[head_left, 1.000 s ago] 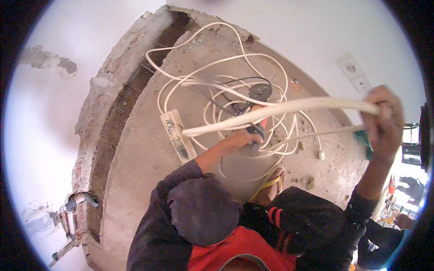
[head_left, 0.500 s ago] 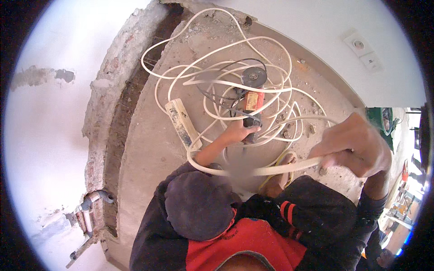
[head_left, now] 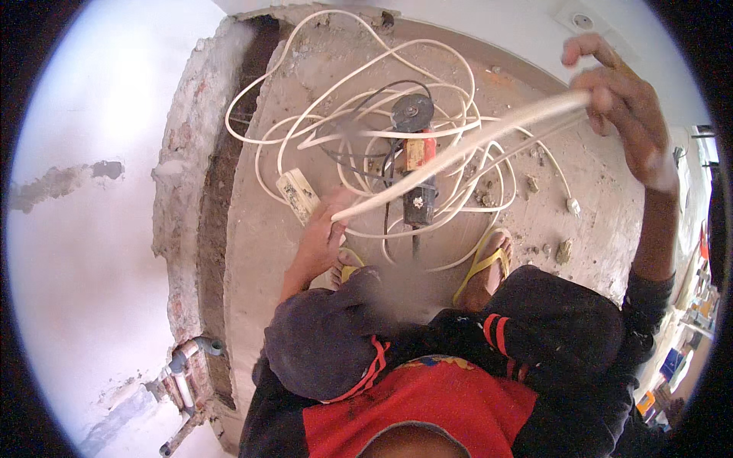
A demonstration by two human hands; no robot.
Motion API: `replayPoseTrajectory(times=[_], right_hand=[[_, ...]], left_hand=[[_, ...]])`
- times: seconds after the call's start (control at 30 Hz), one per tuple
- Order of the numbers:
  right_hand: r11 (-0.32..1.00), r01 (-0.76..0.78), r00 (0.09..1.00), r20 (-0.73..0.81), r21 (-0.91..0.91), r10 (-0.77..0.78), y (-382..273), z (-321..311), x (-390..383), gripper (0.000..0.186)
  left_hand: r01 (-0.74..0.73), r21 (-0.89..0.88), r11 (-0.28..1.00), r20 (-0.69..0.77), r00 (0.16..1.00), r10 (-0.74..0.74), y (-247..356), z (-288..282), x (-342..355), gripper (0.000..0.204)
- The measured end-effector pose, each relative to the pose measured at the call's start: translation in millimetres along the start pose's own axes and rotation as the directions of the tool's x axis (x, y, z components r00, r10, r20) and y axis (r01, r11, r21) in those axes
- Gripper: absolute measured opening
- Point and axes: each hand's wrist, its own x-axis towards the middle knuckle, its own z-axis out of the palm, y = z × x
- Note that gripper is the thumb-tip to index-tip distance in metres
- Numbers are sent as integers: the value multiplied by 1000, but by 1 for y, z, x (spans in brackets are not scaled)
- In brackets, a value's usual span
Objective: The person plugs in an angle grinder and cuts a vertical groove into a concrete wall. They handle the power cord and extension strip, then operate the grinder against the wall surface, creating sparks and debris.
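Observation:
My right hand (head_left: 630, 114) is raised at the right and grips a loop of a white extension cord (head_left: 489, 141), with the index finger sticking out. That loop runs taut down to my left hand (head_left: 321, 237), which is closed around the cord end at the long white socket block (head_left: 298, 192) and hides the block's lower part; its fingers are somewhat blurred. Between my hands an angle grinder (head_left: 416, 164), red and black with a dark disc, lies on the floor among the tangled coils. Neither hand touches it. Its thin dark cable winds through the white loops.
Left of the coils runs a rubble-edged trench (head_left: 217, 221) along the broken wall, with grey pipes (head_left: 183, 374) at its lower end. The cord's plug (head_left: 573, 206) lies at right near stone crumbs. A wall socket (head_left: 582, 20) is at upper right. My sandalled feet (head_left: 489, 267) stand below the grinder.
My left hand has let go of the grinder and moved left to the socket block's cord end. The right hand has risen away with the cord loop, which is stretched straighter.

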Motion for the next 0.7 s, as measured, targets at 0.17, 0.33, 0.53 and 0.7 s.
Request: replayPoseTrajectory(times=[0.17, 0.33, 0.53, 0.7], right_hand=[[985, -173, 972, -162, -8, 169, 69, -3, -2, 37], [903, -144, 965, -261, -406, 36, 64, -27, -5, 32], [860, 223, 950, -96, -459, -298, -50, -6, 8, 35], [551, 296, 868, -21, -780, -496, -61, -26, -6, 30]], left_hand=[[150, -271, 951, 103, 987, -126, 11, -6, 31, 20], [-271, -119, 955, 128, 950, 286, 86, -48, 84, 20], [-275, -268, 923, -49, 961, 272, 175, -133, 120, 20], [-244, -356, 902, 49, 959, 279, 175, -128, 133, 21]])
